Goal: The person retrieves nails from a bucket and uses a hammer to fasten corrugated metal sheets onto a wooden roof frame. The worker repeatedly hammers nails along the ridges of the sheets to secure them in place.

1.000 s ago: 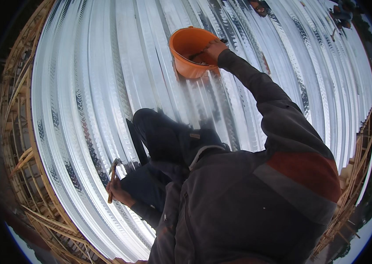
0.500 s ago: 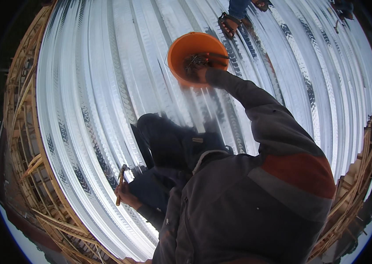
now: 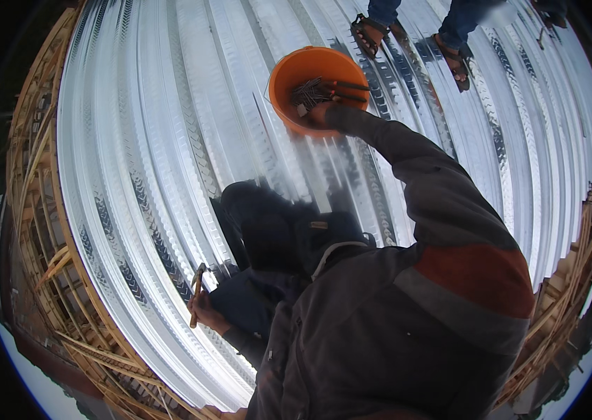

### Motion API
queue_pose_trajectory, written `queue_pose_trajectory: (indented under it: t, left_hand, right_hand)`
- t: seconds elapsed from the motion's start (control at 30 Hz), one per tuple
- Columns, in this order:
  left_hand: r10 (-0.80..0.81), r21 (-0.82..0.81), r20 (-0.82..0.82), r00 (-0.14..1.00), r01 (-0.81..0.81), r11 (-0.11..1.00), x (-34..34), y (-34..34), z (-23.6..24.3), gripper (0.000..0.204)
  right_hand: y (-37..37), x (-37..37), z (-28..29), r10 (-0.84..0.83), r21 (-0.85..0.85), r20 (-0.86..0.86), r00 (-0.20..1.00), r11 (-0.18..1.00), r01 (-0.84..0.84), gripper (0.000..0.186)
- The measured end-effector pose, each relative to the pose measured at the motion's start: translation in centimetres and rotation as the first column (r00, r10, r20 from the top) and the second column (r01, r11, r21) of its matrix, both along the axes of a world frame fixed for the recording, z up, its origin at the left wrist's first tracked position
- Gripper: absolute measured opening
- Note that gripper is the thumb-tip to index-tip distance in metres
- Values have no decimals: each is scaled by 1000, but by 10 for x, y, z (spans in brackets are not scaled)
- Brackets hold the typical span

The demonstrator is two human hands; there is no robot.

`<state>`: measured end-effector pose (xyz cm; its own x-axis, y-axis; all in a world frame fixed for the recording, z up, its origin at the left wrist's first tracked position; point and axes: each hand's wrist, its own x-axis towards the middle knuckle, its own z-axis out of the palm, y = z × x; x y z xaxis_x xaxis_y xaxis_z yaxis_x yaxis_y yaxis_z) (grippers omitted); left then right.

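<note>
The orange bucket [image 3: 303, 61] is set on the ribbed metal sheets [image 3: 163, 126], ahead of the person's knees, with a loose heap of nails [image 3: 310, 91] lying inside it. The right hand [image 3: 319, 112] is lowered over the near rim into the bucket, beside the heap; its fingertips are hidden, so whether anything is pinched there cannot be told. By the left hand [image 3: 202, 306] the wooden handle of a hammer [image 3: 198, 285] is gripped, with the head pointed away from the body, low beside the left leg.

The nails are judged to be stiff, light singly and prone to tangling, and are best taken by the shank, clear of the points. The bucket is likely firm but slightly flexible at the wall, and best held by the rim. The hammer is probably head-heavy, and is best held toward the handle's end.

Access to the bucket's right side is partly blocked by dark handles [image 3: 349, 87] laid across the rim. Just beyond, sandaled feet [image 3: 368, 38] of a co-worker are planted on the sheets, which look slick. Along the left edge, wooden framing [image 3: 54, 262] is exposed.
</note>
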<state>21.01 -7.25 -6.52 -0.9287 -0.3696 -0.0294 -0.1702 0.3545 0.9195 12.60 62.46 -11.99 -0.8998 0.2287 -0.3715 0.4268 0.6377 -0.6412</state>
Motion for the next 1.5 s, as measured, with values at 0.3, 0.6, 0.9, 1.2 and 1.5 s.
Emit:
queue_pose_trajectory:
  t: [0.3, 0.6, 0.9, 1.2, 1.5]
  left_hand:
    - [116, 237, 26, 993, -119, 964, -1, 18, 8, 21]
    - [-33, -219, 38, 999, 41, 975, 0, -22, -7, 17]
    - [69, -35, 42, 997, -68, 997, 1, 5, 1, 16]
    - [231, 428, 56, 971, -233, 873, -13, 20, 15, 9]
    - [176, 73, -162, 971, -166, 983, -5, 32, 0, 17]
  right_hand:
    - [19, -4, -12, 203, 686, -38, 979, 717, -122, 45]
    - [-3, -58, 4, 561, 612, 173, 809, 583, -535, 38]
    - [27, -61, 2, 462, 739, 6, 887, 595, -315, 37]
    - [27, -127, 52, 599, 730, -100, 794, 586, -350, 36]
    - [11, -197, 55, 729, 745, 42, 683, 433, -508, 36]
